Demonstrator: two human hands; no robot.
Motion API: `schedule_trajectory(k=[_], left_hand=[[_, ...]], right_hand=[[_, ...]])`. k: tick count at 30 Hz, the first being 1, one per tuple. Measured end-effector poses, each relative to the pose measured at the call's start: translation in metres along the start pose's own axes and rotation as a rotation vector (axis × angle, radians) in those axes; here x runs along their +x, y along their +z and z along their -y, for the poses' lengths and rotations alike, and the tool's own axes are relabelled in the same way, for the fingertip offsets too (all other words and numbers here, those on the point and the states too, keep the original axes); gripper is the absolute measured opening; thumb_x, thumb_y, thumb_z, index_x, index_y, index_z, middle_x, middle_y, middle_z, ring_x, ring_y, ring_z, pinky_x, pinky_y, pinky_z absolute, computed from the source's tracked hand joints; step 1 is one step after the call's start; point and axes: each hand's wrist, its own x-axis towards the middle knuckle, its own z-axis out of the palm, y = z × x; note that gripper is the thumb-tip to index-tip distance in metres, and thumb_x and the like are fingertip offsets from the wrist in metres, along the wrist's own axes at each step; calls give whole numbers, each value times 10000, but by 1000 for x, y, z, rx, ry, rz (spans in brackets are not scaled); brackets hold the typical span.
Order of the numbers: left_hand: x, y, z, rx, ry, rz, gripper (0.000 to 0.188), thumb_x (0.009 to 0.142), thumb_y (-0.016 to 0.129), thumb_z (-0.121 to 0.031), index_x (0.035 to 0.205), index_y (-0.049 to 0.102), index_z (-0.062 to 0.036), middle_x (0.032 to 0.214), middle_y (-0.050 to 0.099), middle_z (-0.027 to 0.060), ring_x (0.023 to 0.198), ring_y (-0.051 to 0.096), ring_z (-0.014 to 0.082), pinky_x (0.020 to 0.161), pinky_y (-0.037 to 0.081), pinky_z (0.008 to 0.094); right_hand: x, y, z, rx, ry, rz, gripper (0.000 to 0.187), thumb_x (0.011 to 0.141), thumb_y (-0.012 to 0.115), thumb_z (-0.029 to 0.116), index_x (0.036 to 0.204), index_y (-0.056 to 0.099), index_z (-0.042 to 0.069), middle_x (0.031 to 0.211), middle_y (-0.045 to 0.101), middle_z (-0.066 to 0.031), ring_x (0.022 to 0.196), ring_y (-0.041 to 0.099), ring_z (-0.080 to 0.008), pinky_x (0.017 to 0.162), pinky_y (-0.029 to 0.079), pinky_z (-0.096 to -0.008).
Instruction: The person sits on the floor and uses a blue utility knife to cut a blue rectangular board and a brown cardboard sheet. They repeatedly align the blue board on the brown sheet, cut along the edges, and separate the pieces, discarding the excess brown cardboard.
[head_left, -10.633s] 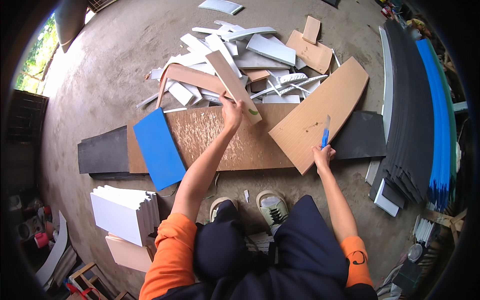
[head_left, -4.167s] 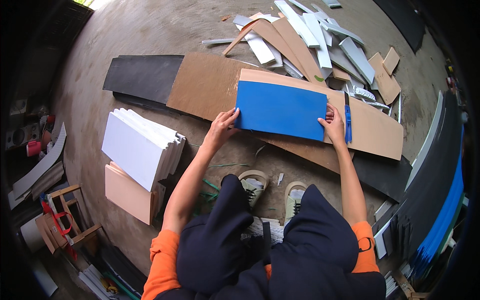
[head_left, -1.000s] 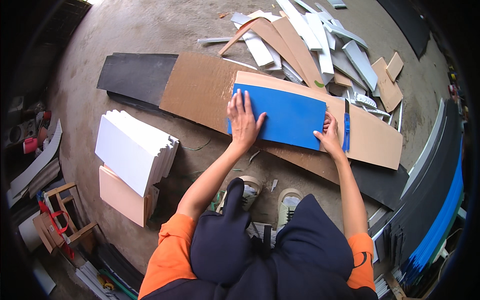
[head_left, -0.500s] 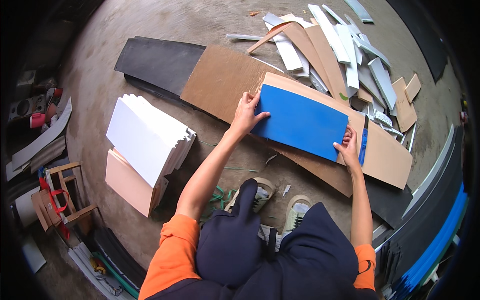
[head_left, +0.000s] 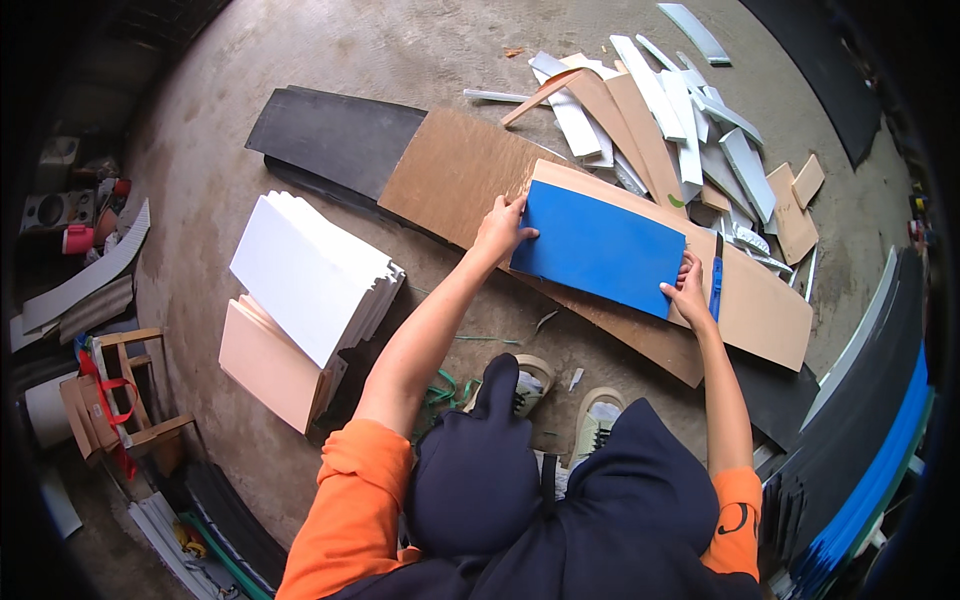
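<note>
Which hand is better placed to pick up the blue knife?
Probably the right hand: it holds the right end of the blue panel, close beside the blue knife. The left hand holds the panel's opposite end.

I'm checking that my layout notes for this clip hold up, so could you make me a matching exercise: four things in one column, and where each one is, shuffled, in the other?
Things
1. blue sheet
2. cutter
3. stack of white sheets
4. pile of offcuts

Places
A. beyond the brown board
B. on the tan sheet, just right of the right hand
C. on the near side of the brown board, left of both hands
D. left hand at one end, right hand at the other

Right pairs: 1-D, 2-B, 3-C, 4-A
</note>
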Motion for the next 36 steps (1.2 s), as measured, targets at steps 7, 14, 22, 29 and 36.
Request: schedule_trajectory(k=[7,14,22,29,36], left_hand=[[-35,11,8,-48,-45,-272,637,751,666,-269,1252,358,-22,1103,452,209,1028,470,346,883,393,400],[-64,-16,-27,156,62,-120,597,755,652,-329,1224,418,-43,1171,393,232,1095,383,382,920,363,434],[-71,-8,-80,347,373,17,498,710,668,-392,1112,551,-124,1125,472,173,1099,387,365,890,393,464],[-83,39,-90,285,482,29,555,686,693,-317,1160,496,-105,1221,396,148,1202,302,338,959,297,526],[-49,76,-106,335,593,-17,657,743,647,-285,1279,336,-66,1344,266,141,1295,183,323,1011,169,577]], right_hand=[[-23,-2,11,-246,131,-98,788,722,675,301,1313,204,77,1256,228,-303,1186,281,-432,1000,266,-438],[-120,-108,53,-755,158,55,495,756,637,289,1149,469,38,1178,432,-231,1146,372,-372,967,304,-441],[-207,-163,94,-912,97,53,375,764,638,199,1058,522,-3,1051,567,-208,1022,527,-330,866,423,-387],[-161,-161,65,-921,221,125,358,776,595,212,1064,535,9,1055,572,-204,1020,535,-328,861,430,-396],[-76,-85,23,-694,108,-288,465,809,554,255,1194,403,43,1147,441,-207,1079,452,-356,850,428,-453]])
